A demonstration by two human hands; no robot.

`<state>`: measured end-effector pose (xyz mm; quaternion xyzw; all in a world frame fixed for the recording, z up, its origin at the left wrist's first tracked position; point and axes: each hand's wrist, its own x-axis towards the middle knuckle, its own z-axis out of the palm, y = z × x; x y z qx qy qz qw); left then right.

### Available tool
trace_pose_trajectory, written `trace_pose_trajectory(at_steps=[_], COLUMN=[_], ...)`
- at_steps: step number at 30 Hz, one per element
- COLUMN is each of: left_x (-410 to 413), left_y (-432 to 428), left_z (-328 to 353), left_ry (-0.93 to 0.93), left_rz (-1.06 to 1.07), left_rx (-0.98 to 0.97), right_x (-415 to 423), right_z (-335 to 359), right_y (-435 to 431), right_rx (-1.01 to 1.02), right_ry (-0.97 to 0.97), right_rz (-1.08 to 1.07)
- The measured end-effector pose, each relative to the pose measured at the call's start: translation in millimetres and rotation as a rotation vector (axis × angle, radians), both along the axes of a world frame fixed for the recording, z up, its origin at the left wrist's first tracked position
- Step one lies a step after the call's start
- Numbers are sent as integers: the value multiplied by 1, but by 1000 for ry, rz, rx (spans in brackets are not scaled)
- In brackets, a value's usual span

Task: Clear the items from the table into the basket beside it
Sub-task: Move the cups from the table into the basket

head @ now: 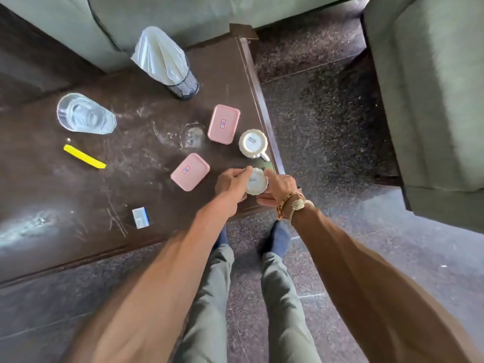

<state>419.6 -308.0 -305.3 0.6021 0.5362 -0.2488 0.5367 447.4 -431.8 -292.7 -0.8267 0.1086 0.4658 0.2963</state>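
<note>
An upturned white cup (pixel 257 181) near the right front corner of the dark worktop (pixel 65 195) is grasped by both hands: the left hand (pixel 231 183) is curled against its left side and the right hand (pixel 279 188) is closed on its right side, a finger laid over the rim. A beaded bracelet (pixel 290 203) is worn on the right wrist. A second upturned white cup (pixel 253 145), its handle turned toward the worktop edge, is seen just behind the first. Two pink lidded boxes are shown, one (pixel 224 124) beside the second cup and one (pixel 190 172) left of the held cup. Farther left, a yellow strip (pixel 84 156), a clear glass tumbler (pixel 85 115) and a small blue-and-white box (pixel 141 217) are set well apart. A black mesh basket (pixel 184 86) lined with a clear plastic bag (pixel 159 56) is stood at the far side of the worktop.
</note>
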Motion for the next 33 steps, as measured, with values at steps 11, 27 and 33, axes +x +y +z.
trace_pose_trajectory(at_steps=[11,27,33], left_x=[-26,-10,-82], left_y=[3,102,166], left_z=[60,345,378], left_ry=[0,-613,-764], left_rz=[143,440,538], left_rx=[-177,-193,-223], right_x=[-15,47,-7], right_z=[66,343,389], right_y=[3,101,182], right_rx=[132,622,660], right_ry=[106,-100,-88], right_rz=[-274,-58,-27])
